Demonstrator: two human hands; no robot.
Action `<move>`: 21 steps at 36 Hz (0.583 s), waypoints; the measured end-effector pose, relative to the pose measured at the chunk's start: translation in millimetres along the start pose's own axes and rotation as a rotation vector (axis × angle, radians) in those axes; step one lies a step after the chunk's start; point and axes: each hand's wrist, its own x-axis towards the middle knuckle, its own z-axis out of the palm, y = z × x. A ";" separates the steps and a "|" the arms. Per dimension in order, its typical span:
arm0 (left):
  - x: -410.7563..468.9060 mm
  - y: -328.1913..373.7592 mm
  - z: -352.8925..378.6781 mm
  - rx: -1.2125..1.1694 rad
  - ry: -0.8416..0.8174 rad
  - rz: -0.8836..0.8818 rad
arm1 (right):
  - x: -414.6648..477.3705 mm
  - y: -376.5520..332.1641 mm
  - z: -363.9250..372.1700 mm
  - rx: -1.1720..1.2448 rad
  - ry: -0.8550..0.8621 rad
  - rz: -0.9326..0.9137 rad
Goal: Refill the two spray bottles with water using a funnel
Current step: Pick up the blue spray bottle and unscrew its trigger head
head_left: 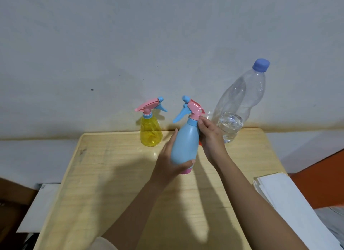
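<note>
Gripping blue spray bottle (pixel 183 143): left hand (pixel 167 166) body, right hand (pixel 211 138) neck.

Blue spray bottle (pixel 183 145), pink head, tilted: left hand (pixel 167 164) wrapped round its lower body, right hand (pixel 210 138) with fingertips pinching the pink collar.
Yellow spray bottle (pixel 150 132): upright at the far edge of the bench (pixel 121 175).
Clear water bottle (pixel 236 108), blue cap, part full: far right.
White sheets (pixel 290 203): beside the bench, right.
</note>
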 end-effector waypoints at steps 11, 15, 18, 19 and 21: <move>-2.7 5.5 5.4 -0.035 0.021 0.013 | -10.7 -2.8 6.2 0.172 0.160 -0.011; -4.3 5.5 6.6 -0.026 0.014 0.017 | -14.2 0.6 5.2 0.176 0.109 0.043; -4.9 4.4 5.2 -0.047 -0.002 0.012 | -16.2 0.6 8.8 0.147 0.158 0.055; -5.0 4.1 4.6 -0.055 -0.004 0.007 | -16.5 0.0 10.5 0.163 0.176 0.059; -4.7 3.0 3.2 -0.089 -0.006 -0.003 | -17.2 -2.6 14.7 0.214 0.198 0.063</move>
